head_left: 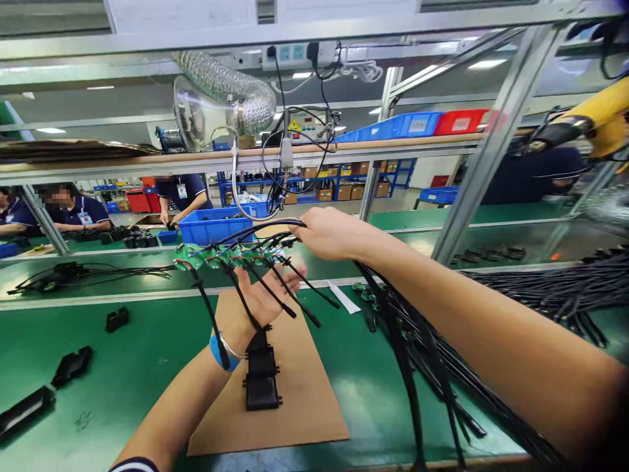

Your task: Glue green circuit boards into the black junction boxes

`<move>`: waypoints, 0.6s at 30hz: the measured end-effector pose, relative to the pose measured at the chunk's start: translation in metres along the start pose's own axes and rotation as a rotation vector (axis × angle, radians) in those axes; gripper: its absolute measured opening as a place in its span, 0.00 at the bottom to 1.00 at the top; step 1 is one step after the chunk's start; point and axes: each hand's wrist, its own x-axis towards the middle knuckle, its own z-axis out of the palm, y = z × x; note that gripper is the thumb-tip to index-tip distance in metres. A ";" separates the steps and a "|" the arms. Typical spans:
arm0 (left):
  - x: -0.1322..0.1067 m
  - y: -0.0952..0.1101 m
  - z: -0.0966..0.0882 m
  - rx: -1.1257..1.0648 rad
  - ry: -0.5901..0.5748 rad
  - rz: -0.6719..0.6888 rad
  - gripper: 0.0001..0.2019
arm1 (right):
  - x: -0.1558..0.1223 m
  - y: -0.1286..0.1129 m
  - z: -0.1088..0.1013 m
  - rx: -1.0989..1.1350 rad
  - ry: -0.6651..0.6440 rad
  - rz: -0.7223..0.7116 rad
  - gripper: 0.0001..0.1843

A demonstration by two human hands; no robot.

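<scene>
My right hand [327, 233] is closed around a bundle of black cables [255, 228], whose long ends hang down below my forearm. Several small green circuit boards [211, 257] with thin coloured wires dangle in a row from the bundle. Short black leads with thick tips droop from these boards. Beneath them my left hand [268, 298] is palm up with fingers spread, partly covered by the leads; whether it touches them I cannot tell. Black plastic housings [262, 392] stand in a line on a cardboard sheet [304, 400] below my left hand.
More black cables [442, 367] lie on the green bench at right, near a white strip [344, 297]. Loose black housings [72, 366] lie at left. A blue bin [216, 226] stands beyond the bench. Co-workers [181, 196] sit or stand behind; a metal upright [496, 144] rises at right.
</scene>
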 end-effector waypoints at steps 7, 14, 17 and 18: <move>-0.045 0.039 -0.037 0.116 -0.173 -0.189 0.58 | 0.019 0.020 0.030 0.061 0.019 -0.094 0.21; -0.071 0.067 -0.066 0.682 0.082 -0.242 0.19 | 0.033 0.023 0.048 0.085 -0.196 -0.270 0.18; -0.086 0.086 -0.074 0.777 0.081 -0.322 0.08 | 0.034 0.072 0.038 0.104 -0.378 -0.245 0.27; -0.092 0.093 -0.075 0.814 0.069 -0.338 0.07 | 0.032 0.097 0.036 0.163 -0.341 -0.188 0.33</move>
